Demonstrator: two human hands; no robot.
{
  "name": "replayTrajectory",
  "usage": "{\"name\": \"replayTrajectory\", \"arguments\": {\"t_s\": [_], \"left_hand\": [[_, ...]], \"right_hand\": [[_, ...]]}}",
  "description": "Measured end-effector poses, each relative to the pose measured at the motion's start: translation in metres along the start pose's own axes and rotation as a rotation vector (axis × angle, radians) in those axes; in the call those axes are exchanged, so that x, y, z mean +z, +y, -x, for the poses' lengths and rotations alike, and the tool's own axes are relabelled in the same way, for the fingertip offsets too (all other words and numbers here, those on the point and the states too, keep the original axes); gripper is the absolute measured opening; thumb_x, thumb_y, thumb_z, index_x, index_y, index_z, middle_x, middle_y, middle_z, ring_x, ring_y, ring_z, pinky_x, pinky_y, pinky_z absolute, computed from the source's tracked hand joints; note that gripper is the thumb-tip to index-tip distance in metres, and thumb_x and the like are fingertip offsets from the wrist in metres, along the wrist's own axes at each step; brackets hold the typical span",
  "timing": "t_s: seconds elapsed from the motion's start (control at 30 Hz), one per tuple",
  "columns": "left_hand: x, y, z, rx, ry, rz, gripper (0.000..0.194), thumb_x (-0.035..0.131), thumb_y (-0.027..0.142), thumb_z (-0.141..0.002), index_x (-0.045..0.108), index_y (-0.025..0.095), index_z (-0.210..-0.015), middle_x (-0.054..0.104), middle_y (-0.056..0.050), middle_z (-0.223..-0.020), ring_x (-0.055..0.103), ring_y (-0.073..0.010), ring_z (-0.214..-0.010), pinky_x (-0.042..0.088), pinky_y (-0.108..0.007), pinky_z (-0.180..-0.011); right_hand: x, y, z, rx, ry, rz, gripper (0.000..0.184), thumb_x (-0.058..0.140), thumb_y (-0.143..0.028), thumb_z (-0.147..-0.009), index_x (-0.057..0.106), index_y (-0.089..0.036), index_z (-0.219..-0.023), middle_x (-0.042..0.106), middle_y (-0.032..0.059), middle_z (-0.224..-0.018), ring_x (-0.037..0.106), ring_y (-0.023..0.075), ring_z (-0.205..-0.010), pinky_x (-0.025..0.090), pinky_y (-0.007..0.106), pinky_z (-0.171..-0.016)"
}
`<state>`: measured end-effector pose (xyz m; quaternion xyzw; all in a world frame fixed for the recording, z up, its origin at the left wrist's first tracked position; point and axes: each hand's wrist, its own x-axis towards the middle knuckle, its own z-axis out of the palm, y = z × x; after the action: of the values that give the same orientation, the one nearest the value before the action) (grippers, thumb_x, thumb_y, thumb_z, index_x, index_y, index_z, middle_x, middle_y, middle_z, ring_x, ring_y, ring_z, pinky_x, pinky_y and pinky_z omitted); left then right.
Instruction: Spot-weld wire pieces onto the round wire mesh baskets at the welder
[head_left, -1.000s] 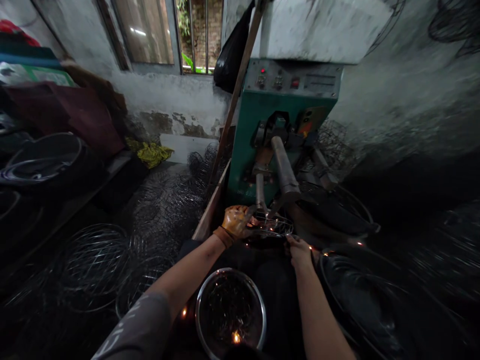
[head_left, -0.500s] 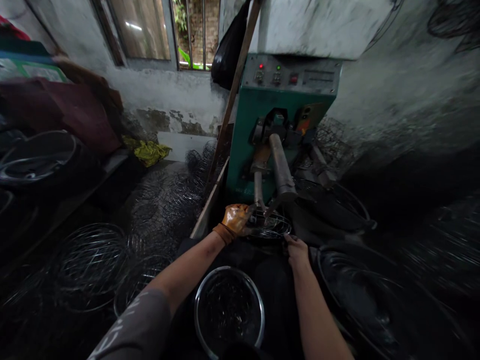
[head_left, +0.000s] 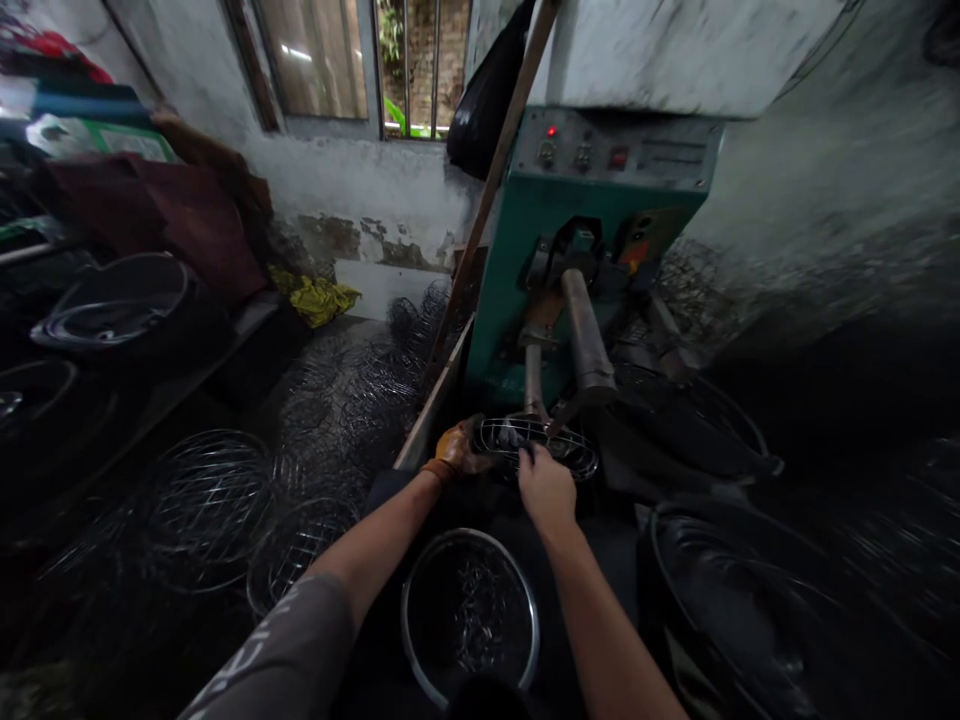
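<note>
My left hand, in an orange-stained glove, is closed on the left side of a round wire grid. The grid lies tilted just below the electrodes of a green spot-welding machine. Over the grid's near side, my right hand is bare, its fingers pinched together close to the electrode tip. Whatever sits between those fingertips is too small and dark to make out. Below my forearms stands a round metal-rimmed bowl with many small wire pieces inside.
Stacked round wire grids and a heap of wire parts cover the floor at left. A large dark tub stands at right. A wooden board leans beside the machine. Black basins rest on a ledge further left.
My right hand has left the grid's right rim and come in over its near middle. My left hand still holds the left side. The green light on the machine's panel has gone out.
</note>
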<state>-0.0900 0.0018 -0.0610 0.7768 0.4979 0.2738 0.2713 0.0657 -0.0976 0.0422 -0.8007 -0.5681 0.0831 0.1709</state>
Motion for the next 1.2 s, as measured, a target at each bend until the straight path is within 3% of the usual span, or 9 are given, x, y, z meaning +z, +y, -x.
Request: {"name": "replayTrajectory", "arguments": {"t_s": [0.1,0.33,0.6,0.93,1.0,1.1,1.2], "left_hand": [[-0.009,0.004,0.000,0.039,0.026,-0.058,0.084,0.084,0.051,-0.065,0.058,0.019,-0.138,0.069,-0.011,-0.128,0.067,-0.0314,-0.118,0.054,-0.043,-0.102],[-0.025,0.035,0.001,0.246,0.085,-0.214,0.077,0.075,0.056,-0.070,0.060,0.018,-0.136,0.068,-0.015,-0.126,0.065,-0.0345,-0.116,0.052,-0.047,-0.103],[-0.018,0.049,-0.008,0.247,0.055,-0.292,0.075,0.072,0.062,-0.074,0.059,0.020,-0.135,0.071,-0.013,-0.121,0.067,-0.0336,-0.111,0.053,-0.046,-0.098],[-0.029,0.082,-0.015,0.264,-0.047,-0.416,0.084,0.076,0.061,-0.068,0.059,0.017,-0.138,0.071,-0.016,-0.116,0.068,-0.0366,-0.101,0.054,-0.048,-0.087],[-0.026,0.078,-0.016,0.282,-0.026,-0.389,0.086,0.074,0.062,-0.070,0.057,0.017,-0.141,0.070,-0.016,-0.116,0.068,-0.0366,-0.102,0.054,-0.049,-0.089],[-0.017,0.056,-0.010,0.316,0.069,-0.247,0.096,0.072,0.062,-0.072,0.046,0.015,-0.151,0.067,-0.016,-0.128,0.064,-0.0348,-0.116,0.051,-0.047,-0.101],[-0.005,0.026,-0.001,0.169,0.092,-0.114,0.099,0.074,0.059,-0.069,0.043,0.014,-0.152,0.065,-0.016,-0.132,0.064,-0.0329,-0.119,0.053,-0.043,-0.101]], "right_hand": [[-0.002,-0.012,-0.004,0.066,-0.021,0.129,0.031,0.048,-0.029,-0.103,0.073,-0.012,-0.110,0.075,0.0160,-0.084,0.071,0.0246,-0.073,0.040,0.029,-0.062],[-0.010,0.031,-0.011,0.157,0.088,0.094,0.027,0.052,-0.028,-0.102,0.074,-0.012,-0.107,0.074,0.0130,-0.082,0.067,0.0216,-0.070,0.035,0.028,-0.060],[-0.010,0.042,-0.017,0.180,0.075,0.067,0.029,0.051,-0.027,-0.101,0.075,-0.013,-0.109,0.075,0.0142,-0.086,0.067,0.0226,-0.073,0.033,0.029,-0.060],[0.000,0.077,-0.031,0.172,0.128,-0.019,0.032,0.049,-0.026,-0.098,0.076,-0.009,-0.102,0.076,0.0162,-0.085,0.070,0.0274,-0.083,0.043,0.032,-0.072],[0.001,0.079,-0.032,0.173,0.155,-0.032,0.031,0.049,-0.026,-0.097,0.076,-0.009,-0.100,0.076,0.0168,-0.087,0.070,0.0274,-0.084,0.044,0.032,-0.074],[0.003,0.080,-0.034,0.187,0.152,-0.067,0.032,0.049,-0.029,-0.095,0.075,-0.010,-0.097,0.076,0.0171,-0.085,0.070,0.0279,-0.083,0.045,0.032,-0.074],[0.007,0.085,-0.036,0.182,0.161,-0.129,0.032,0.049,-0.031,-0.091,0.075,-0.012,-0.091,0.075,0.0159,-0.080,0.069,0.0285,-0.080,0.045,0.033,-0.073]]}}
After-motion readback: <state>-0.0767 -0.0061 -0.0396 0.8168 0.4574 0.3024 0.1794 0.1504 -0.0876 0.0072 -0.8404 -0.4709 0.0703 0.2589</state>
